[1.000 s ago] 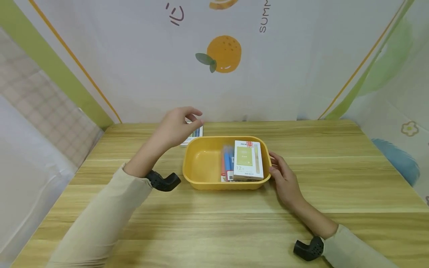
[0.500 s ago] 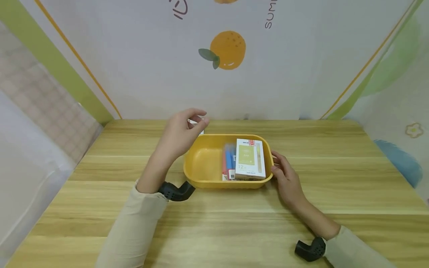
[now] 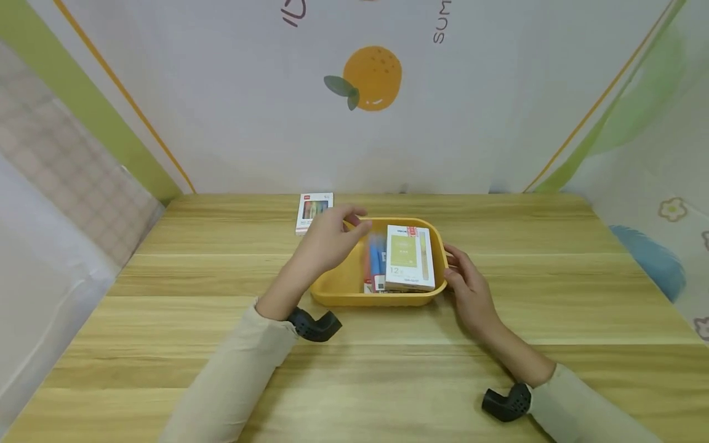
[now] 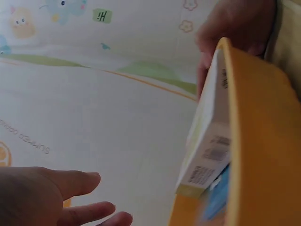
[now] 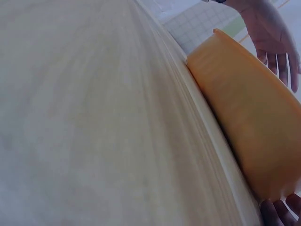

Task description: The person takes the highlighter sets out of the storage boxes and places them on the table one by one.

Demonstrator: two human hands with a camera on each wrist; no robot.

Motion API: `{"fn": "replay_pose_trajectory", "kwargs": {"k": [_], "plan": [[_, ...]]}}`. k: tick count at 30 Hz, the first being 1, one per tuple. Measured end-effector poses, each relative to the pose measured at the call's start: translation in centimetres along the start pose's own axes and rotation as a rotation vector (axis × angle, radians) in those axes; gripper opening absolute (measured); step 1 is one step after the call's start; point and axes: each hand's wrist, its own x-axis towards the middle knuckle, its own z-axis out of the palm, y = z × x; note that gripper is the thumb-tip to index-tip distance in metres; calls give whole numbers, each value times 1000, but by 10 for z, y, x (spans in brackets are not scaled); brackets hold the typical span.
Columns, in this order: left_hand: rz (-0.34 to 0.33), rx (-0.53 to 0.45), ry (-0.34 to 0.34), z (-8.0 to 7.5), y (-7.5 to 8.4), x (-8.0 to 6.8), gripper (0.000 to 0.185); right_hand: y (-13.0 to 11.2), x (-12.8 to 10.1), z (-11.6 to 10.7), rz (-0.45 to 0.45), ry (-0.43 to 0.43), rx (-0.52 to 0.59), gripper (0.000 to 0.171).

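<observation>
A yellow plastic basket (image 3: pixel 338 299) stands on the wooden table. Inside its right half lie a white box with a green panel (image 3: pixel 410 258), marked 12, and a clear pack of blue and red pens (image 3: pixel 375 264). My left hand (image 3: pixel 329 240) hovers over the basket's left part, fingers loosely bent, holding nothing; the left wrist view shows its fingers apart from the basket. With thumb and fingers around the right end, my right hand (image 3: pixel 471 298) holds the basket. Behind the left hand lies a white box of coloured sticks (image 3: pixel 314 206), partly covered by it.
The wooden table (image 3: pixel 421 381) reaches back to a white cloth backdrop (image 3: pixel 249 123) printed with oranges. More patterned cloth (image 3: pixel 83 160) hangs at the left side. A black wrist camera mount (image 3: pixel 316 326) sits on each wrist.
My left hand has moved right, from over the white box of coloured sticks to over the basket, so more of that box shows. The right hand stays at the basket's end.
</observation>
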Motion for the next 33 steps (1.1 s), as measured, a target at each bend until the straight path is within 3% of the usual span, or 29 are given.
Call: {"fn": "replay_pose_trajectory", "kwargs": {"k": [4,9,22,33], "plan": [[6,-18,-61,12,-4,4,46,1,0,2,11,1,-6,45],[-8,-28,-86,23,-8,7,51,3,0,1,36,-12,-13,46],[-56,-141,-115,35,-9,10,60,0,1,0,18,1,-17,45],[-29,-126,-170,46,-11,9,57,1,1,-1,9,1,-28,45]]}}
